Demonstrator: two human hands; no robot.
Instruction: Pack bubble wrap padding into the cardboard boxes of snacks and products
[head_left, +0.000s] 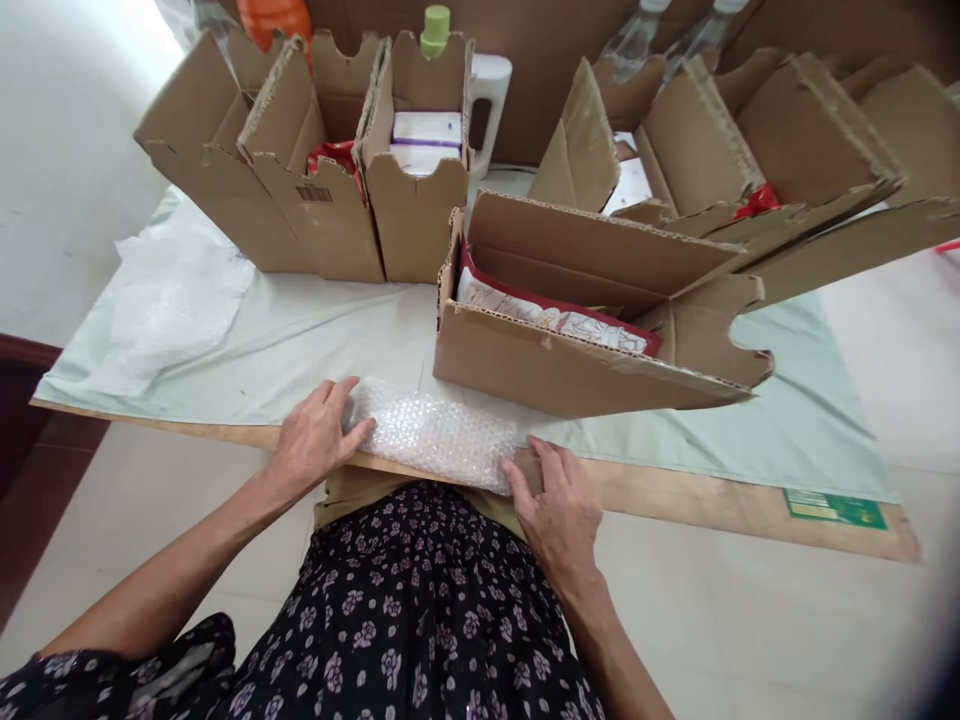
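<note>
A folded strip of clear bubble wrap (439, 432) lies flat along the near edge of the cloth-covered table. At its left end is my left hand (313, 432), with the thumb on the near side and the fingers at the far corner, closed about that end. My right hand (559, 495) rests at the opposite end. Its thumb touches the wrap, while the other fingers are spread apart over the table edge. Whether anything is inside the wrap I cannot tell.
Just beyond the wrap stands an open cardboard box (570, 375) with a red-and-white package (555, 315) inside. Cardboard holders (420, 225) line the back left, more (697, 150) the back right. Loose bubble wrap (176, 300) lies at left. A white handled container (491, 110) stands behind.
</note>
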